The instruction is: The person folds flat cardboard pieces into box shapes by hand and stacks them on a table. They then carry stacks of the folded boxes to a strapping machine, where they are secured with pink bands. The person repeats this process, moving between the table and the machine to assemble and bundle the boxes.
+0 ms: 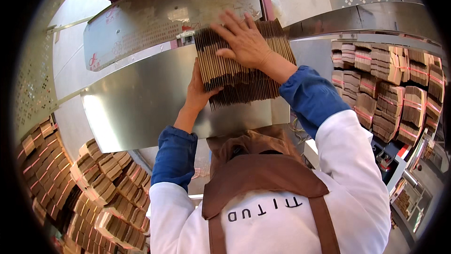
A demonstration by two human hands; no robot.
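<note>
A thick row of folded brown cardboard pieces (253,73) with dark edges stands packed together on the shiny metal table (145,94). At its left end, my left hand (197,89) holds the row, with the thumb at the near corner and the fingers along the side. My right hand (244,42) lies across the top of the same row, fingers spread and slightly blurred at the tips. Blue sleeve covers reach up both of my forearms.
Behind the table stands a printed metal panel (155,23) of a machine. Banded cardboard bundles are piled at the lower left (112,179) and at the right (390,89). A metal rail (366,19) runs along the far right.
</note>
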